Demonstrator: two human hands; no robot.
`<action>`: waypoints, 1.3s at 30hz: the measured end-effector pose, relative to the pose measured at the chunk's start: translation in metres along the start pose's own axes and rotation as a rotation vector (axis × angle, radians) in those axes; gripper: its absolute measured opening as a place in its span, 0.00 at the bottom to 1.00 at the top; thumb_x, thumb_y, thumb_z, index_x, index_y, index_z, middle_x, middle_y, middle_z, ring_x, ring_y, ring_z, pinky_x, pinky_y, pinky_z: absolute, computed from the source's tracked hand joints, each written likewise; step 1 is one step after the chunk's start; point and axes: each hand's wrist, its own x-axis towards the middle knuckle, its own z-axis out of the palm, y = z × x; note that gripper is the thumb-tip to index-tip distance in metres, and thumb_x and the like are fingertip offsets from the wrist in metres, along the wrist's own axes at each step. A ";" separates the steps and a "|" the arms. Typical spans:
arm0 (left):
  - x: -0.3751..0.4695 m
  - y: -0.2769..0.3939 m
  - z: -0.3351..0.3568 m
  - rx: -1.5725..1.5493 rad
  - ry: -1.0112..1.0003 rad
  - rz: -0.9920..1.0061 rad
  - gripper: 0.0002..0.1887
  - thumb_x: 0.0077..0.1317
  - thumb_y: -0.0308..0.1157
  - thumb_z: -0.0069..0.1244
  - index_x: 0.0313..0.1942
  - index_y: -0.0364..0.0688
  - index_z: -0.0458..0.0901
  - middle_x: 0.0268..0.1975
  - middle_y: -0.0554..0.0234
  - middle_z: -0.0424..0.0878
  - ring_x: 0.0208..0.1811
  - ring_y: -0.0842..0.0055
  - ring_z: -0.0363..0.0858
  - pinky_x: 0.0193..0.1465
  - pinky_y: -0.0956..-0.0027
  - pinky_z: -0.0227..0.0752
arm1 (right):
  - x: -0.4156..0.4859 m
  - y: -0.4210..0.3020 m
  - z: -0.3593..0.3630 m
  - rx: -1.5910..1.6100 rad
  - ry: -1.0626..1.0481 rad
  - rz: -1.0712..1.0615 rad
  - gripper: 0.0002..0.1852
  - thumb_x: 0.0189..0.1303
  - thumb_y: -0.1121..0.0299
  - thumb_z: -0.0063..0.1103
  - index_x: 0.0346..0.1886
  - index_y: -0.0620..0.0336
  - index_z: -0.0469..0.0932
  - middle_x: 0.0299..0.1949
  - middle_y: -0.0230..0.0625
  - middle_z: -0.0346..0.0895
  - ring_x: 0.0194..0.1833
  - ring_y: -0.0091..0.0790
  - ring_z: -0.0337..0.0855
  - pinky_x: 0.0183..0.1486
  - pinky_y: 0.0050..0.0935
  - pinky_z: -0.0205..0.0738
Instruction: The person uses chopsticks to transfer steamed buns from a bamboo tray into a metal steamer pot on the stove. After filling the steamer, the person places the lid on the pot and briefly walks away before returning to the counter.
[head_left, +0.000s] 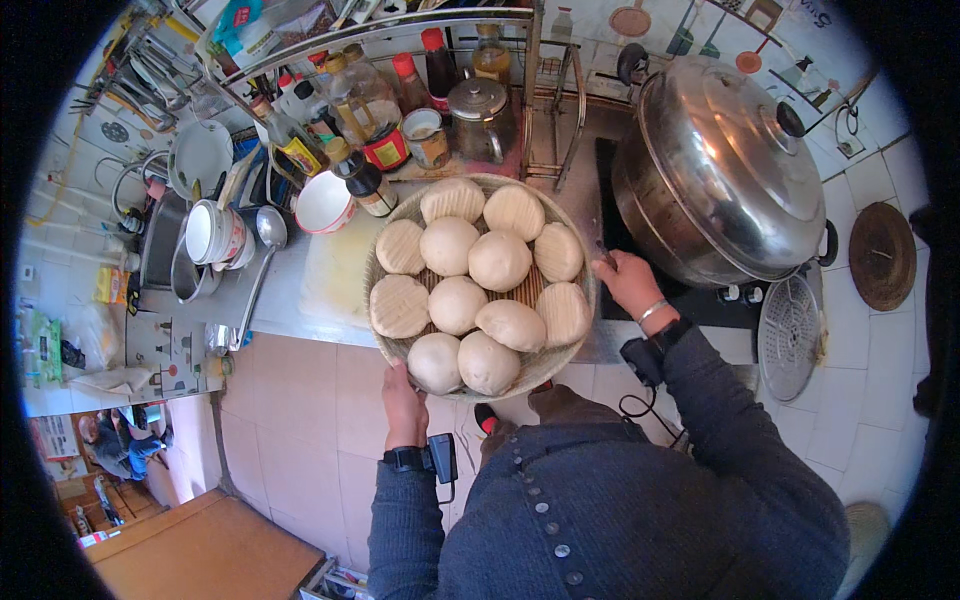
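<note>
A round woven basket (579, 352) full of pale round buns is in front of me, partly over the counter's front edge. Several buns, such as one at the centre (457, 305), show smooth domed tops. Others, such as the bun at the left (400, 307), show flat, ridged faces. My left hand (405, 405) grips the basket's rim at the lower left, its fingers partly hidden underneath. At the right rim, my right hand (632, 283) is closed on the edge. A small dark piece shows by its fingertips; what it is cannot be told.
A large lidded metal steamer pot (712, 172) stands on the black stove at right. A perforated steamer plate (789, 339) leans beside it. Behind the basket are sauce bottles (364, 180), a metal teapot (480, 120) and a white bowl (325, 202). A ladle (262, 259) lies left; a person (124, 448) sits beyond.
</note>
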 end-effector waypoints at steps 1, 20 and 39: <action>0.000 0.003 0.000 0.120 0.042 0.115 0.26 0.71 0.40 0.45 0.63 0.34 0.63 0.59 0.52 0.71 0.58 0.65 0.72 0.59 0.62 0.67 | -0.001 -0.010 -0.007 0.066 0.097 -0.137 0.18 0.63 0.58 0.55 0.37 0.69 0.77 0.28 0.47 0.78 0.27 0.41 0.82 0.33 0.35 0.75; -0.093 0.013 0.014 0.860 -0.134 0.804 0.16 0.58 0.26 0.60 0.47 0.38 0.80 0.50 0.49 0.80 0.56 0.57 0.76 0.61 0.60 0.68 | -0.104 -0.059 -0.149 0.682 0.146 0.018 0.09 0.64 0.70 0.54 0.33 0.66 0.81 0.27 0.30 0.71 0.24 0.21 0.72 0.27 0.20 0.66; -0.082 0.033 0.059 0.985 -0.330 0.947 0.20 0.60 0.28 0.55 0.53 0.35 0.76 0.55 0.42 0.76 0.59 0.50 0.72 0.63 0.57 0.65 | -0.087 -0.041 -0.034 1.198 -0.251 0.172 0.08 0.63 0.73 0.58 0.41 0.69 0.80 0.42 0.36 0.74 0.36 0.31 0.84 0.34 0.22 0.80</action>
